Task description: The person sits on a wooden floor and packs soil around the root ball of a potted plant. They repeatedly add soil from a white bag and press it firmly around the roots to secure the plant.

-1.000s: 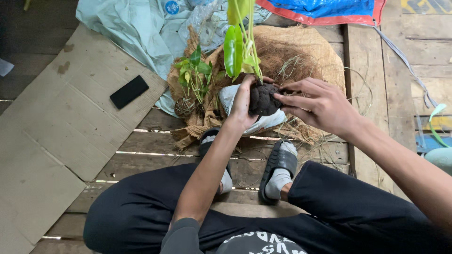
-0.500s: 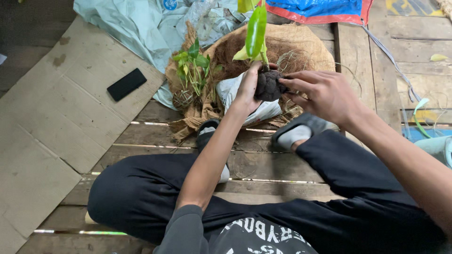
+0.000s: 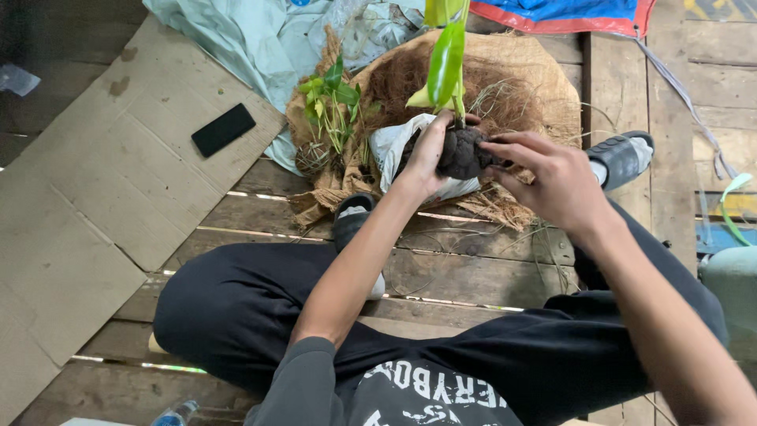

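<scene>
A dark ball of soil (image 3: 463, 151) with a green-leaved plant (image 3: 444, 59) growing from its top is held up between both hands. My left hand (image 3: 426, 154) cups the ball's left side. My right hand (image 3: 544, 177) presses its fingers against the ball's right side. Under the ball lies a white plastic bag (image 3: 392, 142) on a sheet of brown coconut fibre (image 3: 524, 75). A second small plant with a fibre-wrapped root ball (image 3: 327, 110) stands on the fibre to the left.
I sit cross-legged in black trousers on wooden planks (image 3: 481, 272), grey sandals (image 3: 623, 158) on my feet. A black phone (image 3: 223, 130) lies on flat cardboard (image 3: 102, 197) at left. Pale green sheeting (image 3: 236, 39) and a blue-and-red tarp (image 3: 568, 14) lie behind.
My right leg has swung outward to the right, its sandal now beside the fibre sheet. Both hands have stayed on the soil ball, and the view has shifted slightly.
</scene>
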